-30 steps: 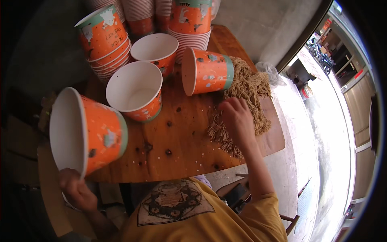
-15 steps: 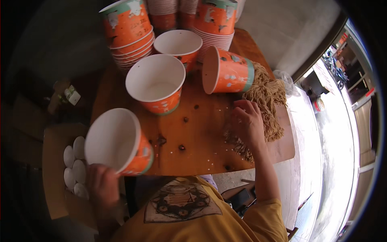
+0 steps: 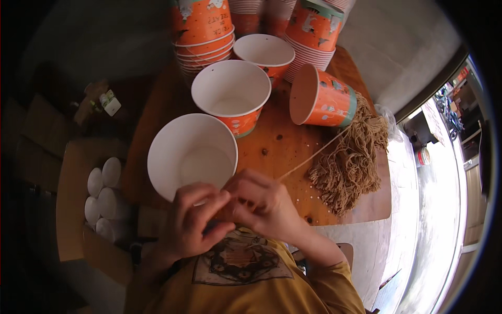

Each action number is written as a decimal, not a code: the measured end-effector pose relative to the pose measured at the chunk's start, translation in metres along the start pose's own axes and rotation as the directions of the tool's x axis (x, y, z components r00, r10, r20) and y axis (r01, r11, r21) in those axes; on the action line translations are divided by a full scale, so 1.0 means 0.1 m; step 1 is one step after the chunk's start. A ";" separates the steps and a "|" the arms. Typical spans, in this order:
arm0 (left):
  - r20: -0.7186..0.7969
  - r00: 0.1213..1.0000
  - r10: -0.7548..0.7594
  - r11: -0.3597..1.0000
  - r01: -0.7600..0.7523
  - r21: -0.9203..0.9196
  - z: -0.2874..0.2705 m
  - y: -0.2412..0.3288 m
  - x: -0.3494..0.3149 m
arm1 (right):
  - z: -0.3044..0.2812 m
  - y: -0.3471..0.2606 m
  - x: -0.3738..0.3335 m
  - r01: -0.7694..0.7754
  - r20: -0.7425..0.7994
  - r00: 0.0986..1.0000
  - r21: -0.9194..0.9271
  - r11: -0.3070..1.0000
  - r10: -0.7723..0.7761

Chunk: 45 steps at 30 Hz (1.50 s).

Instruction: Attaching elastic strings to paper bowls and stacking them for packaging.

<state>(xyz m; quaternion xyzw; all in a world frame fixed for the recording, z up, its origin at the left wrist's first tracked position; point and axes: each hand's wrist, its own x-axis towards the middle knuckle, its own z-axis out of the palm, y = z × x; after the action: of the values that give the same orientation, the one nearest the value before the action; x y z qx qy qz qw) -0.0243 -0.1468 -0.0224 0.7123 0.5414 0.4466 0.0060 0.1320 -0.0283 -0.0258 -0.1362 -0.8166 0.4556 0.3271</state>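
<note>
My left hand (image 3: 194,222) and my right hand (image 3: 264,204) meet at the near rim of a white-lined paper bucket (image 3: 193,141) at the table's front edge. A strand of tan cord (image 3: 314,155) runs taut from my right hand's closed fingers back to a tan cord bundle (image 3: 353,172) on the right. My left fingers are curled, with the tips brought together beside the right ones; what lies between them is hidden. Behind stand a second open bucket (image 3: 230,89) and a third bucket (image 3: 264,51). An orange bucket (image 3: 324,99) lies on its side against the bundle.
Stacks of upturned orange buckets (image 3: 204,23) rise at the back of the wooden table (image 3: 272,136). White specks are scattered near the cord. On the left, a cardboard box (image 3: 73,204) holds several white rolls. A bright doorway (image 3: 439,172) opens at the right.
My right hand has come left from the cord bundle, drawing out a strand. My left hand has moved right to join it. The near bucket now stands more upright, facing me.
</note>
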 end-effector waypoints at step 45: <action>0.048 0.996 -0.079 0.949 0.060 0.309 -0.13 0.12 -0.01 | 0.39 0.17 -0.56 -0.385 0.076 0.899 0.603 0.699 0.431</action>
<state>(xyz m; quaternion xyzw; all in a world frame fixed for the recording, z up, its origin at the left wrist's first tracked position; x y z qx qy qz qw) -0.0234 -0.1584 -0.0097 0.6981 0.6285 0.3351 -0.0729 0.1466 -0.0734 -0.0777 -0.2183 -0.5651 0.7474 0.2727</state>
